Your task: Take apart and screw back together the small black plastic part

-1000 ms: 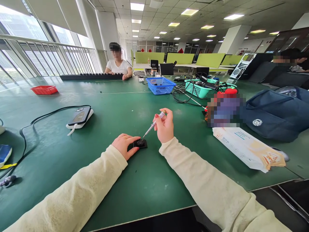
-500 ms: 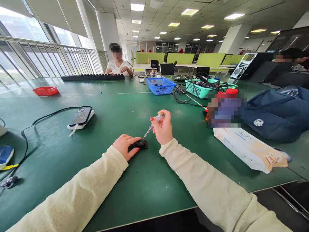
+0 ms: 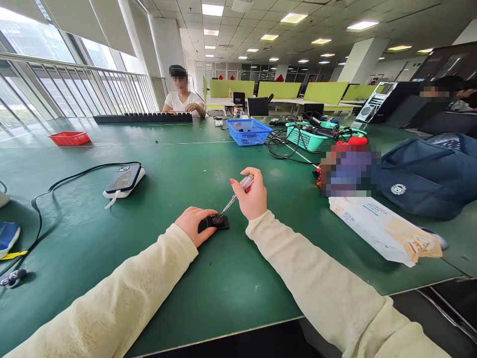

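A small black part with a flat base (image 3: 222, 223) lies on the green table (image 3: 179, 179) in front of me. My left hand (image 3: 194, 224) grips it from the left, thumb on the near side and forefinger on the far side. In my right hand (image 3: 252, 194) is a screwdriver (image 3: 230, 203) with a clear handle, held slanting down to the left. Its tip meets the top of the black part; the exact spot it touches is too small to make out. The right thumb stands off the handle, while the other fingers curl around it.
A phone on a white block (image 3: 124, 181) and a red tray (image 3: 69, 138) are on the left. Farther back sit a blue basket (image 3: 249, 133) and a green basket (image 3: 309, 139) with cables. At right lie a white-and-orange packet (image 3: 383, 228) and a navy bag (image 3: 428, 174). A person (image 3: 182, 102) sits opposite.
My right thumb has lifted off the screwdriver handle, and the fingers have shifted a little around it. My left hand and the black part stay in place.
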`<state>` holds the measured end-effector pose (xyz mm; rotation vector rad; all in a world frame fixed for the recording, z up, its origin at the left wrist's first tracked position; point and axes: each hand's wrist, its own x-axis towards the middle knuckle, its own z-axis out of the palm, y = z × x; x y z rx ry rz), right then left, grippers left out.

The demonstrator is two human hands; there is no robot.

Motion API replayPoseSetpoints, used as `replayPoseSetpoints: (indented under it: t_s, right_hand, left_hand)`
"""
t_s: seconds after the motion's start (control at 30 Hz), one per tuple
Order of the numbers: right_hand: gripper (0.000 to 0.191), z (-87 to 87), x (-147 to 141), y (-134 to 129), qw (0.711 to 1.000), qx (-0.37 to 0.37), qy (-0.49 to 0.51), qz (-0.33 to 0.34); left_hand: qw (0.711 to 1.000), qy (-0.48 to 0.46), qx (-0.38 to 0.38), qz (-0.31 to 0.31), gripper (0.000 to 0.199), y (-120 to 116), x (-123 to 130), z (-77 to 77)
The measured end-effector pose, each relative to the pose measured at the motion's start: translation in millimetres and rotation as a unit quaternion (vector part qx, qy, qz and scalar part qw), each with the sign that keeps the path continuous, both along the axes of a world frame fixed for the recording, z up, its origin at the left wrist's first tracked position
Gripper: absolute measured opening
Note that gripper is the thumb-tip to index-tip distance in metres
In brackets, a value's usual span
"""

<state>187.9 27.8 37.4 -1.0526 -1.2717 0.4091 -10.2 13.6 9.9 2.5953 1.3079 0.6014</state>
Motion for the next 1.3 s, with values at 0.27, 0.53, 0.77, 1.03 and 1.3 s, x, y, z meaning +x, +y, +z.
replayPoseSetpoints:
  t_s: [0.27,0.53,0.77,1.03,1.3]
  right_hand:
    - [0.037,-7.4,8,14,0.993,-0.096,0.026,-0.068]
    - [0.034,-10.4,13,15,0.995,-0.094,0.001,-0.037]
    - [0.024,0.8,10,-3,0.997,0.021,-0.018,0.074]
    - [0.037,-7.7,12,11,0.966,-0.082,0.142,0.198]
    - [0.046,-19.9,10,20,0.958,-0.181,0.161,0.155]
  left_hand:
    - [1.0,-0.007,-0.005,-0.004,0.038,3,-1,-1.0]
    - [1.0,0.002,-0.005,-0.009,0.04,4,-2,-0.3]
    - [1.0,0.003,0.0,-0.013,0.04,6,-3,-1.8]
    - [1.0,0.007,0.006,-0.013,0.041,5,-3,-2.1]
    - [1.0,0.009,0.002,-0.017,0.04,3,-2,-0.1]
